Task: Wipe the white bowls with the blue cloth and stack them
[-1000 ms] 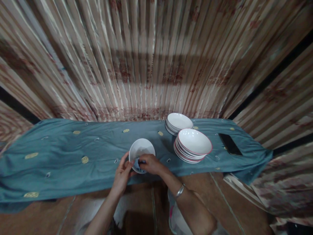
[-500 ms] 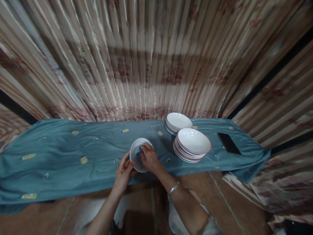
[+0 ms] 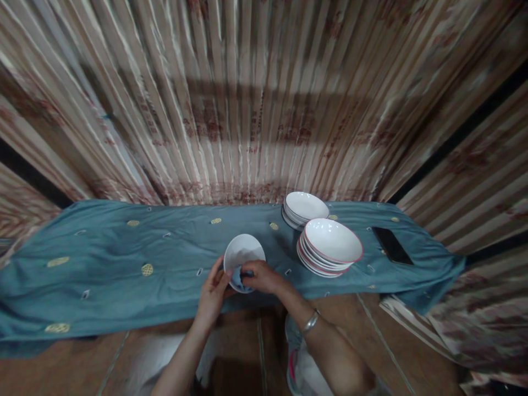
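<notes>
A white bowl [image 3: 243, 248] is tilted toward me over the near edge of the cloth-covered table. My left hand [image 3: 213, 289] grips its left rim, thumb on the inside and fingers around the outer side. Inside the bowl, my right hand [image 3: 259, 276] is closed on a crumpled blue cloth [image 3: 238, 279], pressed against the lower inner wall. A silver bracelet [image 3: 311, 320] circles my right wrist. The fingertips of the right hand are partly hidden by the cloth and the hand itself.
To the right stands a stack of white bowls with red rims [image 3: 332, 242]. Behind it is a stack of white dishes with dark rims [image 3: 306, 206]. A black phone [image 3: 391, 245] lies farther right on the teal tablecloth [image 3: 103, 258]. Pleated curtains [image 3: 247, 110] hang behind the table.
My right hand and the blue cloth have moved from the bowl's upper right down to its lower inside. The left hand keeps its hold on the rim; the view has shifted slightly.
</notes>
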A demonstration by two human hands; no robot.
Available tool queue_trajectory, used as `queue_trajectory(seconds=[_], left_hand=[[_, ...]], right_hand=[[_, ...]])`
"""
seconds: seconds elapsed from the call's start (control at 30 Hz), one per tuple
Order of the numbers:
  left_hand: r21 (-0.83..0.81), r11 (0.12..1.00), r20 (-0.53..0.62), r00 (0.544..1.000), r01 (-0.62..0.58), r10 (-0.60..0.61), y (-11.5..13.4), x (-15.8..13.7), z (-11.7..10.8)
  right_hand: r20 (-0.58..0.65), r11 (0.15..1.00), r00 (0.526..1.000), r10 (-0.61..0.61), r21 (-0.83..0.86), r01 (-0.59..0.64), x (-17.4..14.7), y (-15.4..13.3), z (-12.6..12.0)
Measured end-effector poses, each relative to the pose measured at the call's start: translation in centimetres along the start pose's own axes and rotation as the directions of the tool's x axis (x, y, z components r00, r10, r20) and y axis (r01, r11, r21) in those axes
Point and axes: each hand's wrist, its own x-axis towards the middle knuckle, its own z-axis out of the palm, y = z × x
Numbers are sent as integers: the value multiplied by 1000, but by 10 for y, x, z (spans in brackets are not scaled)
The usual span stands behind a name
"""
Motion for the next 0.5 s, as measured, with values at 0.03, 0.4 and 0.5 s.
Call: queue_trajectory(seconds=[0.03,0.4,0.5], left_hand=[[5,1000,-3,1000,1,-1,0,0,0],[13,1000,-9,1000,-14,14,7,-3,5],[14,1000,-15,1000,-13,13,7,-3,6]], right_hand=[[0,997,1000,3,-74,-3,-3,0,-2],[-344,897,937,-59,-431,-101,7,5,15],[-429,957,901,-69,-283,-62,15,4,20]])
